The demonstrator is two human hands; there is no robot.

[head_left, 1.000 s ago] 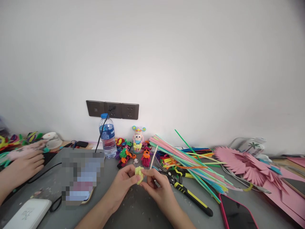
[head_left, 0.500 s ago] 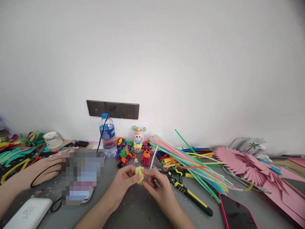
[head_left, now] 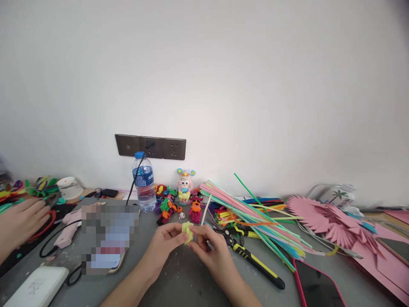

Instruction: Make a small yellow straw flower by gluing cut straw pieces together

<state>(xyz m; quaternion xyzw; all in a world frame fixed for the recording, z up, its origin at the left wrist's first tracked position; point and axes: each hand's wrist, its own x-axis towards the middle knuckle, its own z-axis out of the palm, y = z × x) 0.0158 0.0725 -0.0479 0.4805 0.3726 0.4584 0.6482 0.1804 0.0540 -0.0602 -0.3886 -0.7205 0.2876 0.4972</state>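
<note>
A small pale yellow fuzzy piece is pinched between the fingertips of both hands above the grey table. My left hand grips its left side with thumb and forefinger. On the right side, my right hand holds it, and a white stem rises just behind these fingers. Small colourful fuzzy figures stand behind the hands, beside a figure with big eyes. Black-and-yellow pliers lie right of my right hand.
Another person's hand is at the far left, near a pink glue gun. A blurred-out phone, power bank and bottle stand left. Right are fuzzy stems, a pink-edged phone and folded pink paper.
The other person's hand has moved left, uncovering the pink glue gun. Both my hands stay nearly where they were, still on the yellow piece.
</note>
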